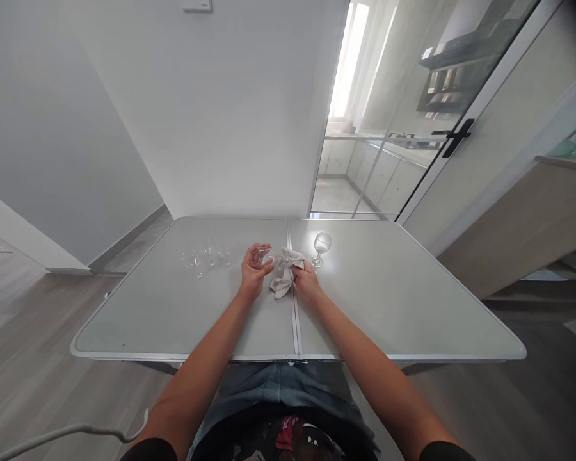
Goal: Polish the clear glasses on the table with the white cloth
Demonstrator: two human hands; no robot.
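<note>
My left hand (255, 271) is closed around the bowl of a clear wine glass (259, 257), which lies tilted on its side above the table. My right hand (307, 280) grips a pale grey cloth (282, 276), wrapped about the stem end of that glass; the foot is hidden by the cloth. Part of the cloth hangs down between my hands. Just beyond my right hand, a second stemmed glass (322, 243) stands upright on the table.
Water drops (208, 259) are scattered over the left part of the grey folding table (173, 320). A seam runs down the table's middle. Its far edge meets a white wall (211, 128). To the right is a glass door with a black handle (457, 137). A cable (77, 429) shows at lower left.
</note>
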